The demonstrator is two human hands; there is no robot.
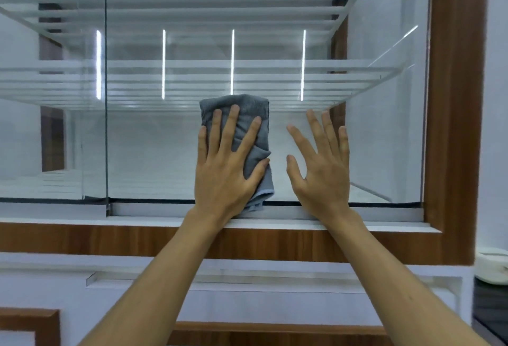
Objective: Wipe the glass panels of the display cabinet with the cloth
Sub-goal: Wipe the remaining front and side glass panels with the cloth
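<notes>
Left hand (225, 172): fingers spread straight, pressing the grey cloth (242, 123) flat on the glass panel (165, 147), centre of frame.
Right hand (321, 169): fingers straight and spread, just beside the cloth, holding nothing.
Cabinet frame (453, 125): brown wood, right and below.

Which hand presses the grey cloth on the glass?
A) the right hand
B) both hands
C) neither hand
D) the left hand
D: the left hand lies flat with spread fingers on the cloth, while the right hand is open beside the cloth and does not touch it.
</notes>
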